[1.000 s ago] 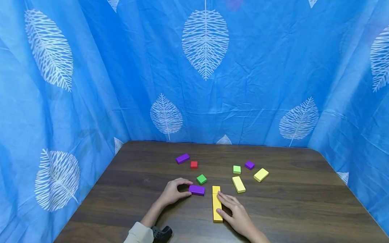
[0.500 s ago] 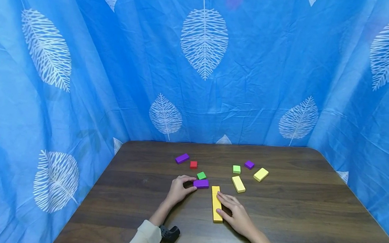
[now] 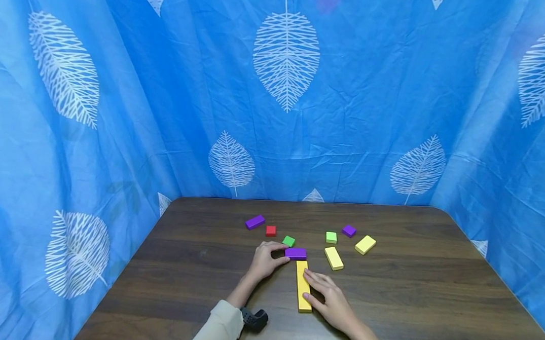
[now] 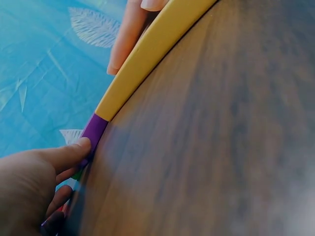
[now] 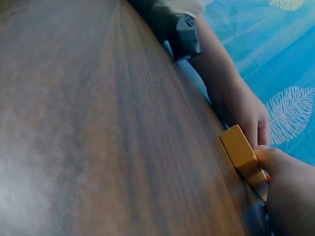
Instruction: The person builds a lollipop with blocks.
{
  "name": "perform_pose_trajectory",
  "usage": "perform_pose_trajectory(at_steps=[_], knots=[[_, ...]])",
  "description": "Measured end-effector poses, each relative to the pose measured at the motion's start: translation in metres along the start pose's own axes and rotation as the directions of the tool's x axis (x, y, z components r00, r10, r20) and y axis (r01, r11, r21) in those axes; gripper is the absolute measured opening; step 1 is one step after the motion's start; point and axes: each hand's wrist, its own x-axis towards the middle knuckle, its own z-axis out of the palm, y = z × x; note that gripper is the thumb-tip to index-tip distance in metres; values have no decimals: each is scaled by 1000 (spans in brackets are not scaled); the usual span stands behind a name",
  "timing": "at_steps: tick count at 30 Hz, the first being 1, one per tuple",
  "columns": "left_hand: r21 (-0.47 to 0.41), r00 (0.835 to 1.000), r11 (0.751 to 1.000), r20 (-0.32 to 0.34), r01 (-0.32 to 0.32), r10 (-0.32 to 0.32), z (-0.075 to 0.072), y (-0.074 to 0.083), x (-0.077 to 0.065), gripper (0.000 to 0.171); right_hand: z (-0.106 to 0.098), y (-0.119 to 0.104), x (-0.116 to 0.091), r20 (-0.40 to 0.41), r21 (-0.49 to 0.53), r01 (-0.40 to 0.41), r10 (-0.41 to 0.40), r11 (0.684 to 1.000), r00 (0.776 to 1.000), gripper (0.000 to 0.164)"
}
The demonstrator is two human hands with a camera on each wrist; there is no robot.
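Note:
In the head view my left hand [image 3: 265, 261] pinches a purple rectangular block [image 3: 295, 253] between thumb and fingers. The block lies crosswise at the far end of a row of orange-yellow blocks [image 3: 302, 293]. In the left wrist view its purple side [image 4: 94, 129] borders the yellow end. My right hand [image 3: 333, 300] rests along the row's right side, fingertips and thumb touching it, fingers fairly straight. From the right wrist, the row's near end [image 5: 238, 146] shows with the thumb against it. Just behind the purple block sits a green block [image 3: 289, 240], near my left fingertips.
A red block [image 3: 271, 231] and another purple block [image 3: 255, 222] lie at the back left. Toward the back right are a light green block [image 3: 331, 237], a small purple block [image 3: 349, 230] and two pale yellow blocks [image 3: 334, 258]. A blue leaf-patterned curtain surrounds the wooden table [image 3: 431, 298].
My left hand has slid the purple block right and away, up to the far end of the yellow row. The green block has shifted right and back. My right hand has stayed put.

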Motion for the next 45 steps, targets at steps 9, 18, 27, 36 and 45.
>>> perform_pose_trajectory(at_steps=[9, 18, 27, 36, 45], knots=[[12, 999, 1000, 50, 2, -2, 2, 4, 3, 32, 0, -2, 1, 10, -6, -33, 33, 999, 999, 47], [7, 998, 1000, 62, -31, 30, 0, 4, 3, 31, 0, -5, 3, -3, -16, -43, 43, 999, 999, 48], [2, 997, 1000, 75, -26, 26, 0, 2, 1, 31, 0, -5, 2, 21, -3, -68, 68, 998, 997, 49], [1, 997, 999, 65, -43, 43, 0, 1, -1, 32, 1, -5, 2, 23, 1, -69, 69, 998, 997, 49], [-132, 999, 991, 44, -4, 10, -4, -3, 2, 33, 2, -4, 1, 8, -7, -48, 48, 999, 999, 49]])
